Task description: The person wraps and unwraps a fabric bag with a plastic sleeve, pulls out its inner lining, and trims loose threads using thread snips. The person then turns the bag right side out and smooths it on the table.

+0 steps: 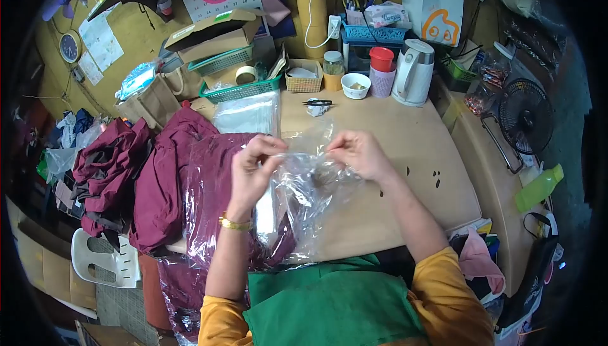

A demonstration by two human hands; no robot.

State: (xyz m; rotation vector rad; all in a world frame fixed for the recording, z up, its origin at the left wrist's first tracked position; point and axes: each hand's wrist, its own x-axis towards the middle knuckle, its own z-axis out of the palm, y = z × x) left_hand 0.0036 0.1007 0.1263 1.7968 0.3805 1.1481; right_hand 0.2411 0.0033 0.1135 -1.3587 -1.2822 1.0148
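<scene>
A clear plastic bag (pixel 310 194) hangs between my hands over the table's near part. My left hand (pixel 256 165), with a gold bracelet at the wrist, pinches its upper left edge. The upper right edge is pinched in the fingers of my right hand (pixel 358 154). Left of the bag lies a maroon garment in clear plastic (pixel 212 188), partly behind my left forearm. Loose maroon garments (pixel 168 181) are heaped farther left. Behind my left hand is a stack of flat clear bags (pixel 250 113).
Along the table's back stand green baskets (pixel 244 89), a white bowl (pixel 356 86), a pink cup with a red lid (pixel 382 70) and a white kettle (pixel 413 74). A black fan (pixel 524 116) and green bottle (pixel 538 188) are at right. A white chair (pixel 104 260) stands lower left.
</scene>
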